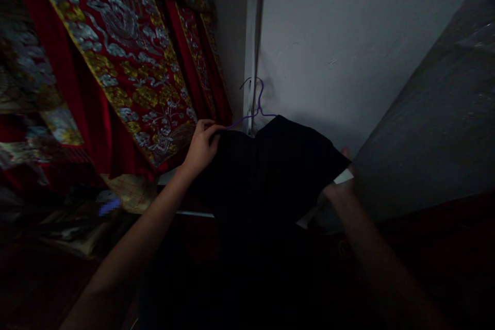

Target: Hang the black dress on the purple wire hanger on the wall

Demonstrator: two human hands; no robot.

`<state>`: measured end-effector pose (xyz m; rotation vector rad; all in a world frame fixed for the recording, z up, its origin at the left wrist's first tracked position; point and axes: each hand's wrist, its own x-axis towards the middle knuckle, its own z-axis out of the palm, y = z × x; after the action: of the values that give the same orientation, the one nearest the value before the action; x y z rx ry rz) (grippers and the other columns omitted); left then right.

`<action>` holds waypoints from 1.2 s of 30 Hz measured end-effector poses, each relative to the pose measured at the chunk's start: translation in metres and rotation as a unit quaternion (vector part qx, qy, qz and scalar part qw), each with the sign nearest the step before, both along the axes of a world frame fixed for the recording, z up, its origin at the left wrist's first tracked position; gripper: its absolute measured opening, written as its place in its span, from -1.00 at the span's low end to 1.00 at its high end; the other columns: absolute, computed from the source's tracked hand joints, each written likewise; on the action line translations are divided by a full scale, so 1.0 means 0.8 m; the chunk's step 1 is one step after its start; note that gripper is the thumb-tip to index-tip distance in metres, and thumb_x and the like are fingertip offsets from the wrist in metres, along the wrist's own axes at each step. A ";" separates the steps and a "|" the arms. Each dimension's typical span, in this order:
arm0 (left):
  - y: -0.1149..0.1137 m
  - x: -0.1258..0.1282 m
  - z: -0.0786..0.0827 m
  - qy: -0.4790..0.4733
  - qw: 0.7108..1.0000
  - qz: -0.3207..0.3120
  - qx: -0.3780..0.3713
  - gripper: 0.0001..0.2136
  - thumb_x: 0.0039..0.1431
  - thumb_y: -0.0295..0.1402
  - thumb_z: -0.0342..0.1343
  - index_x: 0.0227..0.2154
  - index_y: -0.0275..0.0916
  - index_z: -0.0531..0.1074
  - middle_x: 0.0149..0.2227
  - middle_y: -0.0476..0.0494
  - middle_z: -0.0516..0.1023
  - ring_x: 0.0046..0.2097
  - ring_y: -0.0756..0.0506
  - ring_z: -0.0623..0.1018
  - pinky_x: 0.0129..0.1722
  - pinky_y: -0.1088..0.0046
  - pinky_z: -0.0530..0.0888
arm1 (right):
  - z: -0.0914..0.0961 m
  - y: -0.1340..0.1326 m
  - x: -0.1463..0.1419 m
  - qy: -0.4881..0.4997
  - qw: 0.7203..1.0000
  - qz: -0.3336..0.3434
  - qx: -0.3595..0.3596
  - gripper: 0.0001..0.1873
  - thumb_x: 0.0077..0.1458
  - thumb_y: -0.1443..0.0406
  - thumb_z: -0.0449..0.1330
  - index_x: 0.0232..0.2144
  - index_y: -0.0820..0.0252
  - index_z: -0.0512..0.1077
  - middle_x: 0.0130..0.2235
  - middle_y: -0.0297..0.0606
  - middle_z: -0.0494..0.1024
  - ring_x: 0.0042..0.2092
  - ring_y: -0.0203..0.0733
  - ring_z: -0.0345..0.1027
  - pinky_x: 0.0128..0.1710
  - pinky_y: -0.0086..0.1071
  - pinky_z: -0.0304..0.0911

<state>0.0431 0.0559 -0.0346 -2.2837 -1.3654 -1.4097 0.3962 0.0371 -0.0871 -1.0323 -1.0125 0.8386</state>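
Purple hanger (pixel 259 109): set upright near the middle of the view, hook uppermost and opening to the left; seen against a pale vertical strip (pixel 251 20); cannot tell whether hooked on or merely overlapping.
Black garment (pixel 266 170): draped over the hanger, between both hands; spread into a short sleeve at the right; lost in shadow toward the bottom.
Left hand (pixel 203 145): clamped on the garment's left shoulder, beside the exposed purple arm of the hanger.
Right hand (pixel 340 192): placed at the end of the right sleeve, partly hidden behind the cloth; probably touching, though too dark to tell whether clamped or apart.
White piece (pixel 344 176): visible between sleeve edge and right hand; small and flat.
Red embroidered cloth (pixel 135 67): hanging at the left, worked in silver and gold; tilted in view.
Pale wall (pixel 328 20): located behind the hanger; lightly scuffed.
Blue item (pixel 109 207): lying low at the left; too blurred to identify.
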 end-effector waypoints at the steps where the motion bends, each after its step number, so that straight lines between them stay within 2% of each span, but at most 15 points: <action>1: 0.001 0.001 0.000 -0.011 1.000 0.008 0.005 -0.79 0.22 -0.50 0.08 -0.13 -0.22 0.52 0.03 -0.23 0.32 0.11 -0.18 0.42 0.20 0.19 0.37 | 0.000 0.000 0.006 0.037 0.999 0.013 -0.016 -0.40 0.24 -0.18 -0.03 -0.21 0.12 0.55 -0.15 -0.10 0.62 -0.07 0.09 0.51 -0.10 -0.03 0.43; 2: 0.002 0.001 -0.001 -0.028 0.999 0.015 0.008 -0.80 0.20 -0.49 0.13 -0.13 -0.22 0.51 0.04 -0.23 0.30 0.09 -0.18 0.42 0.17 0.20 0.40 | 0.002 0.000 0.013 0.071 0.997 0.019 -0.032 -0.40 0.18 -0.22 -0.01 -0.30 0.08 0.55 -0.23 -0.11 0.64 -0.10 0.14 0.53 -0.13 -0.02 0.44; 4: 0.005 -0.001 -0.002 -0.078 0.996 0.037 0.011 -0.76 0.12 -0.46 0.24 -0.14 -0.21 0.44 0.03 -0.22 0.28 -0.01 -0.15 0.46 0.05 0.25 0.48 | 0.013 -0.004 0.025 0.091 0.994 0.012 -0.056 -0.55 0.04 -0.16 0.18 -0.38 0.04 0.55 -0.34 -0.18 0.63 -0.15 0.13 0.55 -0.15 -0.06 0.45; 6: 0.009 -0.004 -0.004 -0.121 0.991 0.063 0.012 -0.71 0.05 -0.40 0.32 -0.19 -0.21 0.37 -0.05 -0.19 0.32 -0.13 -0.11 0.47 -0.07 0.30 0.51 | 0.026 -0.009 0.031 0.040 0.997 0.007 -0.067 -0.67 -0.13 0.00 0.37 -0.35 0.04 0.56 -0.37 -0.24 0.62 -0.22 0.06 0.55 -0.17 -0.14 0.46; 8: 0.015 -0.007 -0.009 -0.134 0.988 0.073 0.011 -0.73 0.05 -0.36 0.33 -0.28 -0.19 0.32 -0.18 -0.12 0.38 -0.21 -0.09 0.46 -0.13 0.33 0.48 | 0.038 -0.012 0.031 -0.015 0.998 0.020 -0.065 -0.61 -0.22 0.10 0.45 -0.28 0.06 0.58 -0.33 -0.24 0.63 -0.23 0.01 0.55 -0.17 -0.20 0.46; 11: 0.022 -0.004 -0.015 -0.117 0.991 0.057 0.000 -0.80 0.11 -0.36 0.26 -0.39 -0.18 0.30 -0.34 -0.05 0.41 -0.25 -0.10 0.45 -0.17 0.35 0.43 | 0.045 -0.012 0.025 -0.039 0.998 -0.011 -0.055 -0.61 -0.17 0.11 0.43 -0.23 0.05 0.58 -0.25 -0.21 0.65 -0.18 -0.02 0.54 -0.13 -0.24 0.45; 14: 0.020 0.000 -0.015 -0.109 0.993 0.036 -0.020 -0.84 0.14 -0.39 0.22 -0.42 -0.18 0.32 -0.40 -0.02 0.41 -0.30 -0.08 0.45 -0.23 0.38 0.39 | 0.043 -0.011 0.018 -0.023 0.998 -0.043 -0.051 -0.61 -0.11 0.08 0.39 -0.21 0.06 0.56 -0.20 -0.17 0.65 -0.13 -0.01 0.53 -0.12 -0.22 0.47; 17: 0.014 -0.002 -0.010 -0.109 0.993 0.026 -0.032 -0.86 0.14 -0.40 0.22 -0.43 -0.19 0.34 -0.44 0.00 0.41 -0.34 -0.07 0.44 -0.28 0.39 0.37 | 0.040 -0.012 0.013 -0.010 0.998 -0.041 -0.046 -0.61 -0.07 0.08 0.37 -0.17 0.06 0.54 -0.16 -0.17 0.64 -0.11 0.00 0.54 -0.13 -0.23 0.49; 23: 0.005 -0.011 -0.002 -0.094 0.995 0.007 -0.031 -0.85 0.15 -0.42 0.21 -0.45 -0.19 0.34 -0.43 0.00 0.41 -0.34 -0.07 0.43 -0.27 0.40 0.36 | 0.036 -0.011 0.011 0.010 0.997 -0.032 -0.068 -0.66 -0.02 0.11 0.36 -0.17 0.05 0.54 -0.13 -0.17 0.64 -0.11 -0.03 0.54 -0.13 -0.26 0.49; 32: 0.008 -0.016 -0.011 -0.100 0.995 -0.004 0.006 -0.96 0.17 -0.44 0.16 -0.37 -0.20 0.40 -0.33 -0.06 0.47 -0.25 -0.09 0.48 -0.18 0.36 0.41 | 0.023 0.005 0.013 -0.011 0.999 -0.029 -0.043 -0.59 -0.08 -0.01 0.37 -0.22 0.05 0.53 -0.14 -0.19 0.64 -0.10 -0.03 0.55 -0.13 -0.32 0.49; 36: 0.007 -0.017 -0.013 -0.091 0.996 -0.003 0.001 -0.97 0.21 -0.42 0.12 -0.31 -0.19 0.45 -0.31 -0.07 0.48 -0.24 -0.10 0.48 -0.16 0.36 0.42 | 0.024 0.003 0.016 0.015 0.999 -0.037 -0.037 -0.54 -0.10 -0.01 0.40 -0.19 0.07 0.52 -0.18 -0.23 0.65 -0.10 -0.04 0.55 -0.11 -0.34 0.47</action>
<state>0.0293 0.0615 -0.0446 -2.2052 -1.4045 -1.6548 0.4086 0.0394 -0.0679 -1.1104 -0.9192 0.8341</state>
